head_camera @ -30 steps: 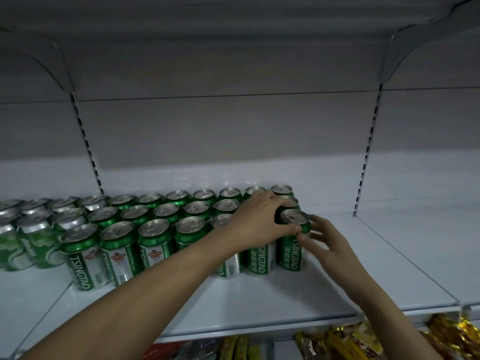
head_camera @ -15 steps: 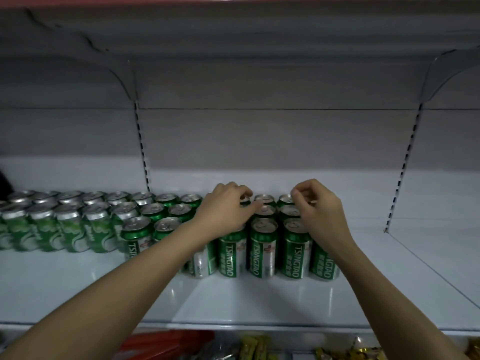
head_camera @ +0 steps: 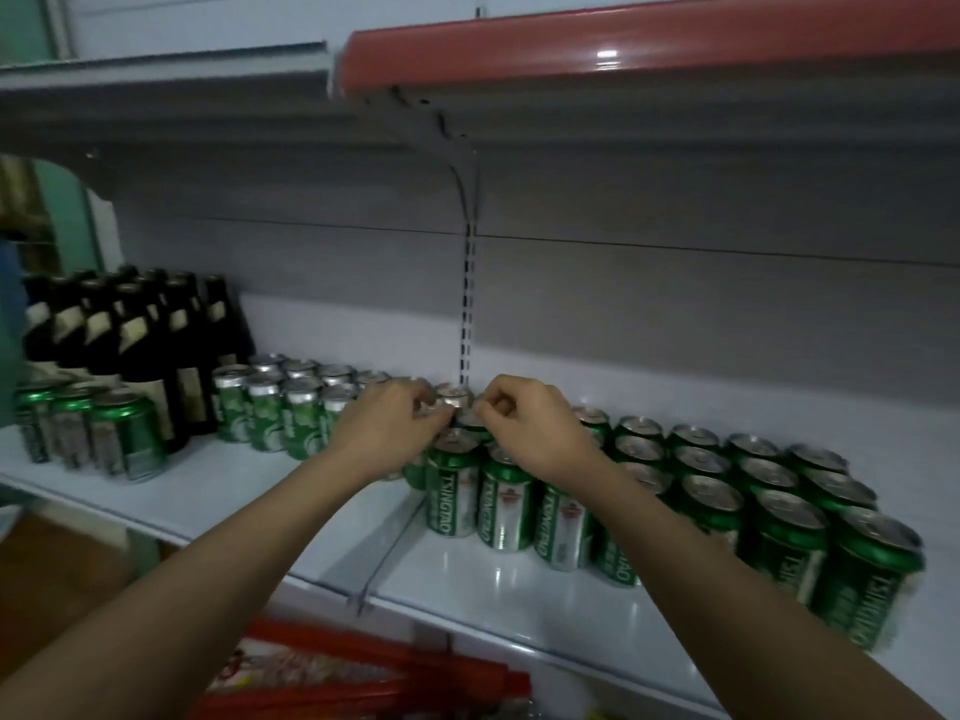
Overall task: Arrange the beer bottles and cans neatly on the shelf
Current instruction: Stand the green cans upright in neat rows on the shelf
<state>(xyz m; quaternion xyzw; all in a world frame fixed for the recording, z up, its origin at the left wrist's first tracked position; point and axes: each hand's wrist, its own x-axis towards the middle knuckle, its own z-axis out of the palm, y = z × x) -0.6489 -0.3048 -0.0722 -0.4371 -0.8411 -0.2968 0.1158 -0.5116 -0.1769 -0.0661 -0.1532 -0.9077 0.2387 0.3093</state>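
Several green Tsingtao beer cans (head_camera: 711, 491) stand in rows on the white shelf (head_camera: 291, 506), from the middle out to the right. More green cans (head_camera: 283, 407) stand left of them, and another small group of cans (head_camera: 111, 439) at the far left. Dark beer bottles (head_camera: 140, 335) stand at the back left. My left hand (head_camera: 389, 426) and my right hand (head_camera: 530, 428) rest with curled fingers on the tops of cans in the middle of the rows, fingertips almost meeting over one silver can top (head_camera: 453, 393). Whether either hand grips a can is hidden.
A red-edged upper shelf (head_camera: 623, 49) hangs overhead, held by a grey bracket (head_camera: 465, 184). A slotted upright (head_camera: 467, 314) runs down the back wall. A divider seam (head_camera: 389, 548) splits the shelf. Red and yellow packets (head_camera: 332, 672) lie on the shelf below.
The view has swung left and up, bringing the bottles and the red shelf edge into view. Both hands have stayed on the can tops and drawn closer together.
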